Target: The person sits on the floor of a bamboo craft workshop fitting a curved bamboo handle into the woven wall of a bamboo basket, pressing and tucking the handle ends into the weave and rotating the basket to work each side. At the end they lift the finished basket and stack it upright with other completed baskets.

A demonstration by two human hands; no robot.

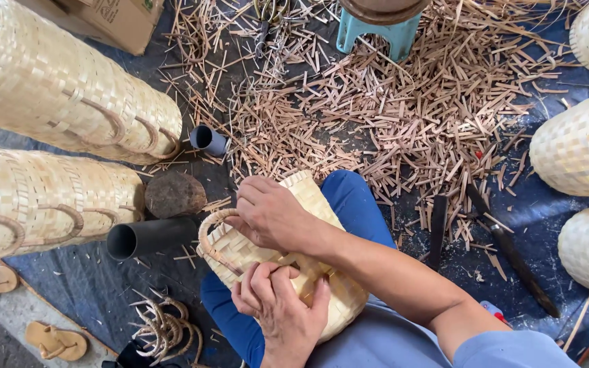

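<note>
A small woven bamboo basket (311,197) lies on its side across my lap, on my blue trousers (359,204). Its curved brown cane handle (207,235) points left. My right hand (270,215) reaches in from the right and grips the basket's rim beside the handle. My left hand (284,310) presses on the basket's lower side, fingers curled against the weave and thumb spread to the right.
Stacked woven baskets lie at the left (56,88) and right (581,146). A black pipe (148,237), a short pipe piece (209,140) and a wood block (175,194) sit nearby. Cane offcuts (410,102) cover the tarp below a teal stool (376,31). Dark blades (509,249), spare handles (165,327) and sandals (56,341) are around.
</note>
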